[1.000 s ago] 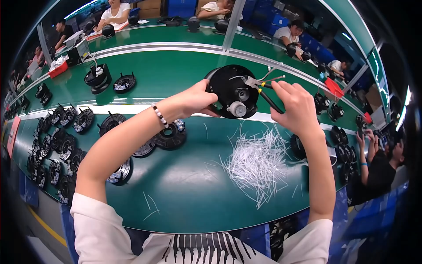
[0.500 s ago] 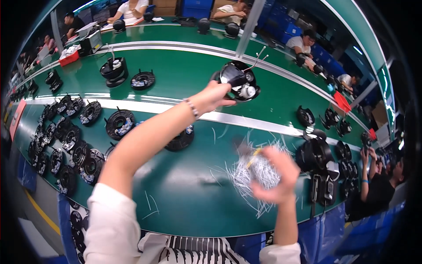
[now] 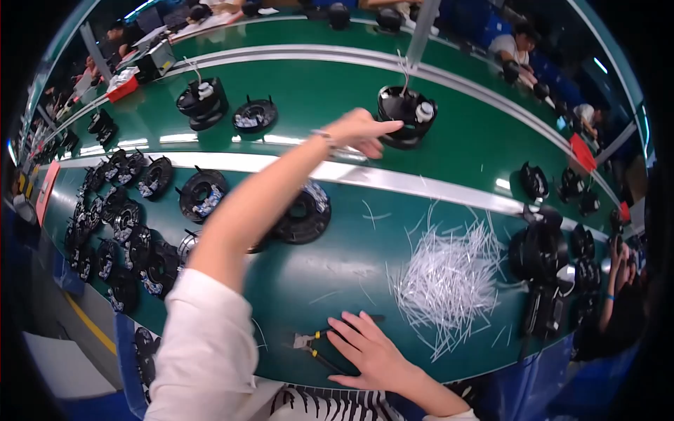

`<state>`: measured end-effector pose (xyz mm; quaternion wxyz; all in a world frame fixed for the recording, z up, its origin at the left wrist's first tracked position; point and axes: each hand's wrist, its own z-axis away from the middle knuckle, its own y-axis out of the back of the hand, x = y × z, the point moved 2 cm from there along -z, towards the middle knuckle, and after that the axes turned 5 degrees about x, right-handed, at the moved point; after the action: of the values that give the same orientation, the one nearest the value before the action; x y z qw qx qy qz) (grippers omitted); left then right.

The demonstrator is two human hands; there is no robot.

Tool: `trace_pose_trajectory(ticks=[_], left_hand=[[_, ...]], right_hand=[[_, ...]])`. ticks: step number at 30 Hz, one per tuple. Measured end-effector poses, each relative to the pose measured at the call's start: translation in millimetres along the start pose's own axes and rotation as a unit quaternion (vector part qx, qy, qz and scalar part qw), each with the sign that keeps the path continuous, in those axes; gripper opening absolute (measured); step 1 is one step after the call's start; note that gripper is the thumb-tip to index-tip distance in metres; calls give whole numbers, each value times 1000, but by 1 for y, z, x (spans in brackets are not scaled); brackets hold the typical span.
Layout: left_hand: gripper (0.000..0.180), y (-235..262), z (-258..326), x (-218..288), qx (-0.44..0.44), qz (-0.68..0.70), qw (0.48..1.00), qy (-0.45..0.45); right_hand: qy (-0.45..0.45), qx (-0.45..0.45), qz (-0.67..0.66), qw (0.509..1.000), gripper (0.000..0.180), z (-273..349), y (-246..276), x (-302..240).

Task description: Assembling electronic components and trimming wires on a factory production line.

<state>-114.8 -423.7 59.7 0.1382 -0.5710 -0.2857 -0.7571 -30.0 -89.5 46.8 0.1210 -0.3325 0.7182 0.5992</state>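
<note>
My left hand (image 3: 359,133) reaches over the far strip of the green bench with its fingers stretched out and nothing gripped. One fingertip ends at the near edge of a round black housing (image 3: 407,118), which stands there with a white cylindrical part inside and thin wires rising from it; whether it touches I cannot tell. Close to my body, my right hand (image 3: 371,353) lies spread on the bench, partly over a pair of cutting pliers (image 3: 306,342) with yellow and black handles. Under my left forearm sits a black ring-shaped base (image 3: 303,216) with bundled wires.
Many black ring bases (image 3: 126,221) crowd the bench's left side. A heap of clear-white plastic strips (image 3: 449,284) lies right of centre, beside stacked black housings (image 3: 537,249). Another wired housing (image 3: 202,104) stands on the far strip. Other people work across the bench and at right.
My left hand has let go of the black housing, which now stands on the far strip. My right hand has moved from above the strips down to the pliers, now lying near me.
</note>
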Motion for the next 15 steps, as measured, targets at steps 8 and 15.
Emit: trace_pose_trajectory(ticks=[8, 15], left_hand=[[51, 85, 128, -54, 10, -421, 899, -120], [32, 45, 155, -44, 39, -282, 949, -138]], right_hand=[[-167, 387, 382, 823, 37, 70, 131, 88], [-358, 439, 482, 669, 41, 136, 216, 141]])
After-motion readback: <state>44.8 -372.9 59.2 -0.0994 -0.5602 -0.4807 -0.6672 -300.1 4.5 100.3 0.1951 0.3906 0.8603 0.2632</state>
